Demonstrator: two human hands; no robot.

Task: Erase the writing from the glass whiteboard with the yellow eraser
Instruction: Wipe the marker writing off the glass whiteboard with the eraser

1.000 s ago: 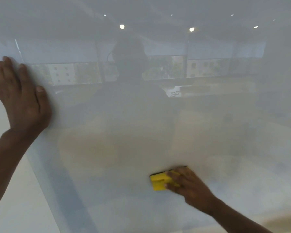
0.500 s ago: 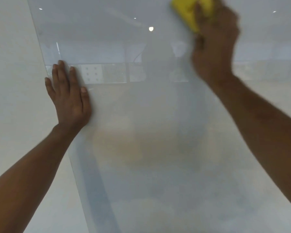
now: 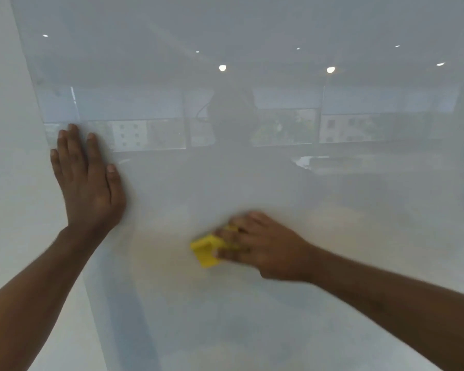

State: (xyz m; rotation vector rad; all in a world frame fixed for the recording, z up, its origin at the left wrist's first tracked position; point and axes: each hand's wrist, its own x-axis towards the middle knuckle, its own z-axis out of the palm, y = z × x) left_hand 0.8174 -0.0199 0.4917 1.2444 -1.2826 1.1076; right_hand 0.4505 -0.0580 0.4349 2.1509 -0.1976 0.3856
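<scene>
The glass whiteboard [image 3: 319, 303] fills most of the view and mirrors a room with windows and ceiling lights. I see no writing on it. My right hand [image 3: 263, 247] presses the yellow eraser [image 3: 205, 250] flat against the glass at mid height; the hand and eraser are blurred by motion, and my fingers cover most of the eraser. My left hand [image 3: 87, 180] lies flat on the glass near its left edge, fingers spread and pointing up, holding nothing.
A plain white wall [image 3: 8, 183] runs along the left of the board's slanted left edge [image 3: 65, 210]. The reflection shows a person's dim outline at the centre top.
My right hand swept the eraser from low on the board up to the top, then back down to mid height. My left hand stayed planted near the left edge.
</scene>
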